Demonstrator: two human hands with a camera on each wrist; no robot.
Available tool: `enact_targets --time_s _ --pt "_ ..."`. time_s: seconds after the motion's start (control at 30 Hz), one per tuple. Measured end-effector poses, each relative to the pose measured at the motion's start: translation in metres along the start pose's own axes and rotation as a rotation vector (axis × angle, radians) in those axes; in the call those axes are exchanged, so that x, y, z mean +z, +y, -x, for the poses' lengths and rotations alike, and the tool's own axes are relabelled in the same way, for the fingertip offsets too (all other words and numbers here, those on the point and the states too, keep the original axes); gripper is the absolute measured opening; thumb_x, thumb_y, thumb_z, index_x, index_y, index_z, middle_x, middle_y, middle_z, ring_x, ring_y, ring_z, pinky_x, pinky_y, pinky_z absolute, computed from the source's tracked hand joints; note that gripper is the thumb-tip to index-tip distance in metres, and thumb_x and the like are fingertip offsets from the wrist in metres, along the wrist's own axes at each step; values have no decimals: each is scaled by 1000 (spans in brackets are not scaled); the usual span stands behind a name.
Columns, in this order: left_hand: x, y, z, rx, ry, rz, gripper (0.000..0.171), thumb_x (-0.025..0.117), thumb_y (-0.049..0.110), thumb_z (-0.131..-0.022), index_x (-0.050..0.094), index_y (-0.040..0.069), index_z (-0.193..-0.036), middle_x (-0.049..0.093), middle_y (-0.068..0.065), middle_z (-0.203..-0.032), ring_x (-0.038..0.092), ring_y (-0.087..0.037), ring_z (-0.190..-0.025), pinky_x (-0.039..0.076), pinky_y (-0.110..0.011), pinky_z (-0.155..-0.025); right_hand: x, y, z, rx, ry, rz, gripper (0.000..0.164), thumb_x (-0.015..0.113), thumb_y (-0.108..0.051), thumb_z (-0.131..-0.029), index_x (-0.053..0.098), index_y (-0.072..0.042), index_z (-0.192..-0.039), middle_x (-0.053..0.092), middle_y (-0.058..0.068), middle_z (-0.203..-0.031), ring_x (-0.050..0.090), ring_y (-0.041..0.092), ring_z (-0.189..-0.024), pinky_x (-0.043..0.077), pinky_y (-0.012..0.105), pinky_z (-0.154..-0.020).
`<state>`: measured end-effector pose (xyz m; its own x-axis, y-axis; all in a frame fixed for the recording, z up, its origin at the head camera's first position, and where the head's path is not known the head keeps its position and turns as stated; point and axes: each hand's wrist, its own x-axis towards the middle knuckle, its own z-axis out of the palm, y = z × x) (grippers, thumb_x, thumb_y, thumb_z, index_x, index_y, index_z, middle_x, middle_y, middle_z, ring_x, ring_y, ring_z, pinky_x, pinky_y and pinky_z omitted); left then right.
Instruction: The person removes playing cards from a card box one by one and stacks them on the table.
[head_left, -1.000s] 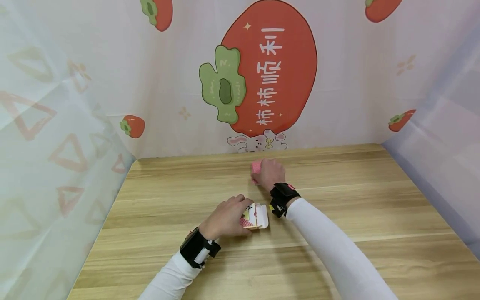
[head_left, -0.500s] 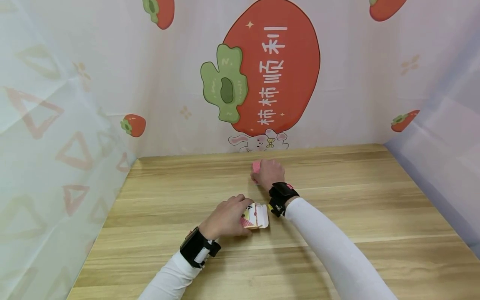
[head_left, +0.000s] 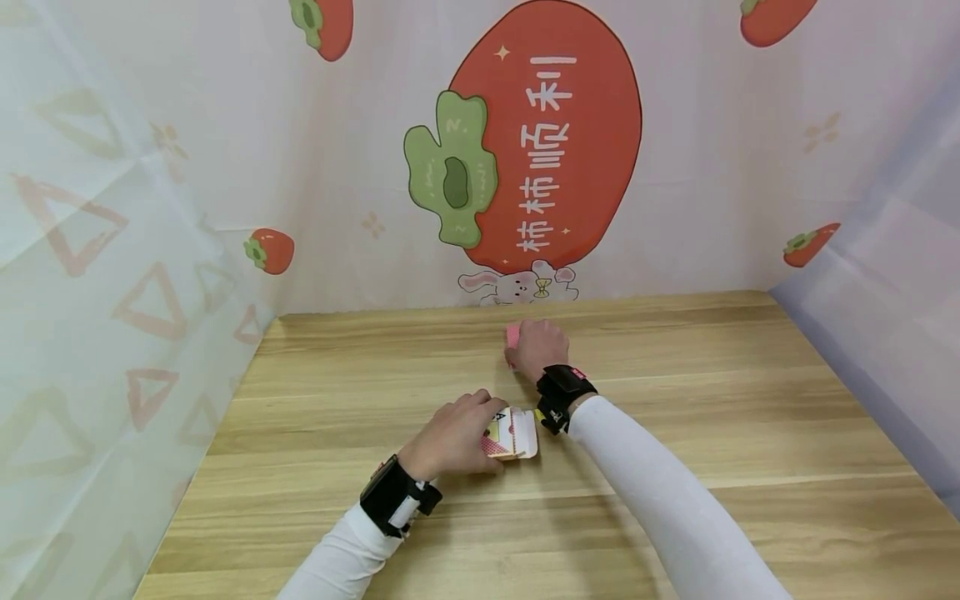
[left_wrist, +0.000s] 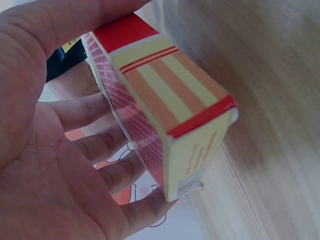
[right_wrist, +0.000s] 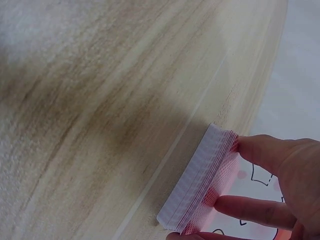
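Observation:
My left hand (head_left: 453, 433) holds a playing card box (head_left: 517, 442) low over the table, thumb on one narrow side and fingers on the other. The box has red trim, a red patterned back and a barcode end, and its white flap (head_left: 528, 432) stands open toward the right. Farther back, my right hand (head_left: 542, 348) grips a deck of playing cards (head_left: 513, 335) with pink-red backs. The right wrist view shows the deck (right_wrist: 200, 182) close over the wood, its card edges slightly slanted, fingers at its end and back. Part of the deck is hidden behind the hand in the head view.
The wooden table (head_left: 675, 433) ends at a white cloth backdrop (head_left: 337, 192) printed with persimmons, just behind the right hand. Cloth side walls (head_left: 82, 333) close off left and right. A black camera strap (head_left: 562, 392) sits on the right wrist, near the box flap.

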<state>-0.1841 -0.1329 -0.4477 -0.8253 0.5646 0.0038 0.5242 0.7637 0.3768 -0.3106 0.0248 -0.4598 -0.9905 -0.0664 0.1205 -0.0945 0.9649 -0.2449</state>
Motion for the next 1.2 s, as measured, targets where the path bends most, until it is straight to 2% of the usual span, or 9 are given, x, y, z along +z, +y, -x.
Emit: enact_targets --time_s 0.3,0.8,1.2 --pt "-2 1 2 -2 7 -7 74 94 33 -68 63 9 -131 58 -1 -107 53 -15 -89 45 -30 -67 0 -1 0 -5 -5 -11 32 78 -35 -89 69 -4 -83 54 9 -66 54 25 -62 40 32 -51" --pt "-1 0 3 -11 7 -10 74 93 33 -68 62 9 -131 58 -1 -107 53 -15 -89 46 -30 -69 -2 -2 3 -11 1 -12 32 78 -32 -89 63 -6 -76 48 6 -64 51 23 -59 38 33 -49" --pt "0 2 3 -12 4 -25 75 93 34 -68 62 9 -131 59 -2 -110 54 -17 -92 47 -33 -72 1 1 4 1 -6 -12 35 78 -34 -87 61 -5 -79 49 6 -65 52 24 -59 38 33 -50"
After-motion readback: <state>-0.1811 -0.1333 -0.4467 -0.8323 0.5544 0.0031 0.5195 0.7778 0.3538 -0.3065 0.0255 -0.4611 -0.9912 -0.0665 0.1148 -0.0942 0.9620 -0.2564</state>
